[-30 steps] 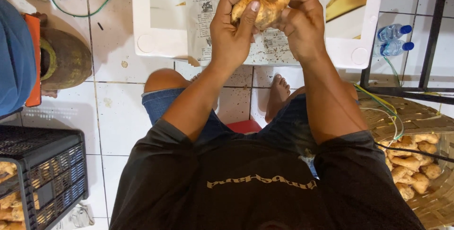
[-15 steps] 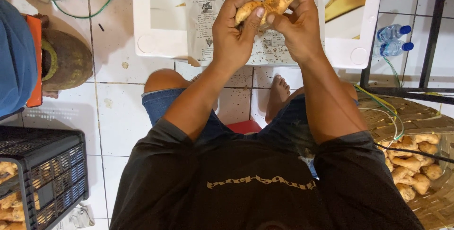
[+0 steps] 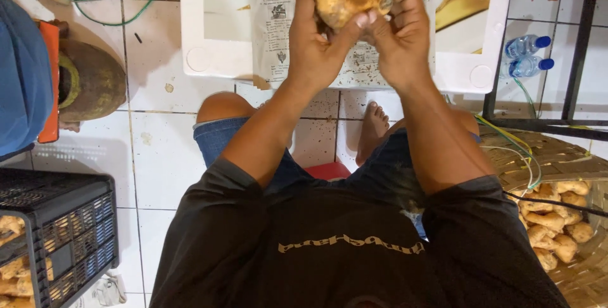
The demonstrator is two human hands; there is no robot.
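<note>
A: Both hands are up over the white foam box, and the ginger root is pinched between them. The left hand wraps the rounded end, fingers curled shut round it.

B: And the right hand is closed on the narrow tip, thumb and fingers clamped. Compare a second ago: the root lay more sideways between the two hands, long and knobbly across the view. Now it has been turned, the fat end showing to the camera, and both hands have come up towards the far edge of the box.

A: So the piece is being rotated and worked over, I'd judge, one side after another. It hangs in the air above the newspaper sheet lining the box, touching nothing but the hands.

B: Round about: a woven bamboo tray at the right on the floor, with a heap of more ginger pieces in it. A black plastic crate at the left, similar pieces inside.

A: Two plastic water bottles with blue caps lie on the tiled floor just beside the box's right edge. A green cord loops at the far left.
</note>
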